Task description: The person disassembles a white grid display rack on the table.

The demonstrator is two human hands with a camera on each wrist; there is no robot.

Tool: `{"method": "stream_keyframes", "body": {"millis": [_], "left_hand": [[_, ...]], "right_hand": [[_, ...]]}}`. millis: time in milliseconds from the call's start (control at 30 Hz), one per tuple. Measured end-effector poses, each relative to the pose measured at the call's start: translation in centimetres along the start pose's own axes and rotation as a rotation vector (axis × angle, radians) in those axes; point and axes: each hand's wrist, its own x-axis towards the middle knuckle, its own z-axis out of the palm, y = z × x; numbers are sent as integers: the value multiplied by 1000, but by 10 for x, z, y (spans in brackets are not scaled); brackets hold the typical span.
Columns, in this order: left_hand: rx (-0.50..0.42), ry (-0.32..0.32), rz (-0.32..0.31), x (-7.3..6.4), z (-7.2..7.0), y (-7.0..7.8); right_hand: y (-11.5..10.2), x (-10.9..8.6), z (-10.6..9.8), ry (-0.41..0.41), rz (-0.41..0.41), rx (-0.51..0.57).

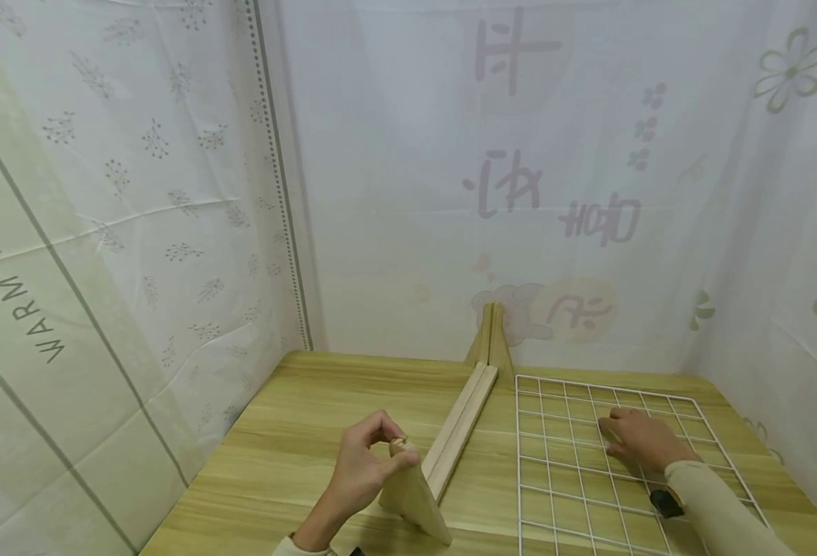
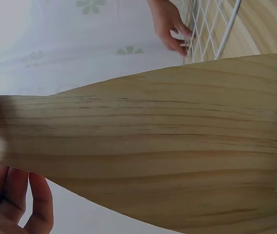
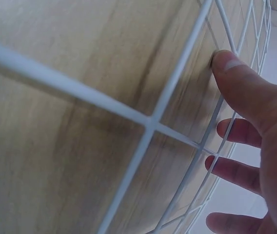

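Keeping the left hand (image 1: 363, 463) pinching the wooden foot (image 1: 415, 494) firmly upright suits best, while, right of that foot, the right hand (image 1: 641, 440) presses spread fingers on the wire grid (image 1: 561, 463).

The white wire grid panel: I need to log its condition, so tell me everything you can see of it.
The white wire grid panel is thin metal-looking wire welded into square cells inside a rounded-corner frame. It lies flat on the light wooden table, right of the pale wooden stand, its near edge cut off by the picture. The right hand rests on it, fingers spread, thumb tip against a wire. No damage shows.
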Motion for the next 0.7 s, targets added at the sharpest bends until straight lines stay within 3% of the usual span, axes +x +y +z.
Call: {"method": "stream_keyframes", "body": {"millis": [167,333,567,700], "left_hand": [[-13,-21,46,1,6,2],[-19,-21,26,0,11,7],[-27,-24,155,1,22,6],[-34,-25,154,2,28,7]], "right_hand": [[-2,1,-1,-8,11,20],[-3,3,-4,-31,39,47],[-6,7,-6,-38,66,77],[-7,9,-6,-51,86,98]]}}
